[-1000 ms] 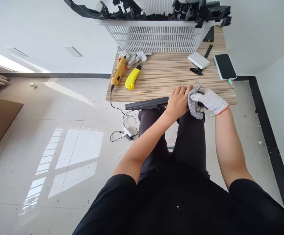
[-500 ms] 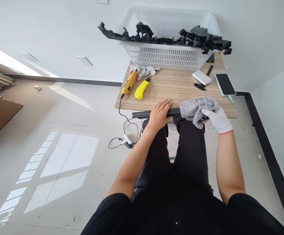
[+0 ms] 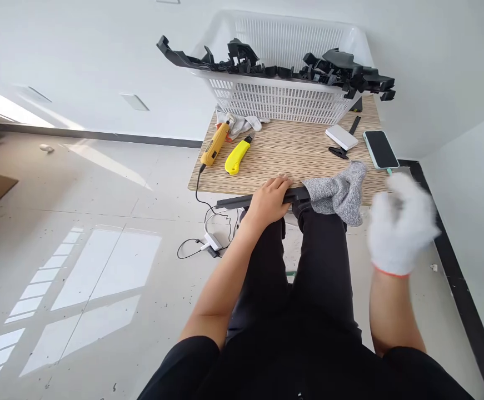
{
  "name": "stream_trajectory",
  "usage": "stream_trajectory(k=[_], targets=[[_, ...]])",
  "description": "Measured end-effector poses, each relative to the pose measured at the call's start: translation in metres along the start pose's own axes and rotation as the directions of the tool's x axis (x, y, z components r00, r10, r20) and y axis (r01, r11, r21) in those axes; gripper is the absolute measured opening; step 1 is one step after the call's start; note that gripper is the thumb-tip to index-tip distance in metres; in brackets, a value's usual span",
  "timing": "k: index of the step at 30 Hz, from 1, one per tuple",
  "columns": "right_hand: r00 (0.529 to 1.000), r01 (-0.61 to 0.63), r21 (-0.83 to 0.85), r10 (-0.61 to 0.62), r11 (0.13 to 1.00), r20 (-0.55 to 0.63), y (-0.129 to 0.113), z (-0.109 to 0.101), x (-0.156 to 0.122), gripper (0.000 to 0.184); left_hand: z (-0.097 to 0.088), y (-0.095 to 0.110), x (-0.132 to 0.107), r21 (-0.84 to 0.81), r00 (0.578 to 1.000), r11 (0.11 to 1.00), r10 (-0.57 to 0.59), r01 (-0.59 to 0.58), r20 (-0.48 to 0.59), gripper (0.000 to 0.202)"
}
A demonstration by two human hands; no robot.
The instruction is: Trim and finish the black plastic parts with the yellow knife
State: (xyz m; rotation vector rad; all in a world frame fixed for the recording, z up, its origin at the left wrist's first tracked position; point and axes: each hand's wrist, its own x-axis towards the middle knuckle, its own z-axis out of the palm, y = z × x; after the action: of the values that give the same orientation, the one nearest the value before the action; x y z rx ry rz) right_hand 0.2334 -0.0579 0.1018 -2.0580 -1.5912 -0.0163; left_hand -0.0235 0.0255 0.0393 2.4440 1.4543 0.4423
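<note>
My bare left hand point(image 3: 268, 201) is wrapped over a long black plastic strip point(image 3: 231, 204) at the near edge of the table, above my knees. A grey speckled cloth point(image 3: 339, 194) drapes over the strip's right part and hides its end. To the right of the cloth, in the air and apart from it, is my right hand point(image 3: 402, 228) in a white knitted glove with an orange cuff. Motion blurs it, but a gap shows between thumb and fingers, and nothing is visible in it.
On the wood-grain table point(image 3: 287, 150) lie a yellow corded tool point(image 3: 215, 145), a yellow utility knife point(image 3: 238, 155), a glove point(image 3: 244, 125), a white box point(image 3: 342, 136) and a phone point(image 3: 380, 150). Black plastic parts point(image 3: 275, 69) lie across a white basket point(image 3: 275, 103). Cables and a power strip point(image 3: 212, 241) are on the floor.
My right hand has let go of the grey cloth and moved right and toward me. The cloth now hangs loose over the strip. My left hand still holds the strip.
</note>
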Motion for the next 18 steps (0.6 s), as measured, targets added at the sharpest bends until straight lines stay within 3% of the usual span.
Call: stream_trajectory(k=[1,3,8,13,16,18], targets=[[0.988,0.145,0.013,-0.144,0.989,-0.046,-0.012,0.010,-0.006,0.047,0.000,0.000,0.000,0.010,1.000,1.000,0.007,-0.007,0.001,0.057],[0.933,0.357,-0.002,-0.357,0.934,0.054,-0.026,0.038,-0.010,0.048,0.003,-0.001,-0.002,0.025,1.000,0.999,0.025,-0.025,-0.010,0.062],[0.917,0.398,-0.110,-0.393,0.911,0.067,-0.027,0.097,0.001,0.060,0.010,0.000,-0.005,0.045,1.000,0.999,0.015,-0.016,0.003,0.068],[0.826,0.552,-0.021,-0.543,0.833,0.152,-0.053,0.109,-0.009,0.068,0.011,0.003,-0.004,0.073,0.999,0.997,0.006,-0.003,-0.038,0.056],[0.822,0.556,-0.004,-0.549,0.831,0.152,-0.063,0.113,-0.014,0.069,0.013,0.002,-0.005,0.076,0.998,0.997,0.002,0.002,-0.055,0.051],[0.829,0.550,-0.011,-0.543,0.835,0.135,-0.057,0.114,-0.013,0.067,0.015,0.001,-0.006,0.070,0.998,0.998,0.000,0.004,-0.060,0.055]])
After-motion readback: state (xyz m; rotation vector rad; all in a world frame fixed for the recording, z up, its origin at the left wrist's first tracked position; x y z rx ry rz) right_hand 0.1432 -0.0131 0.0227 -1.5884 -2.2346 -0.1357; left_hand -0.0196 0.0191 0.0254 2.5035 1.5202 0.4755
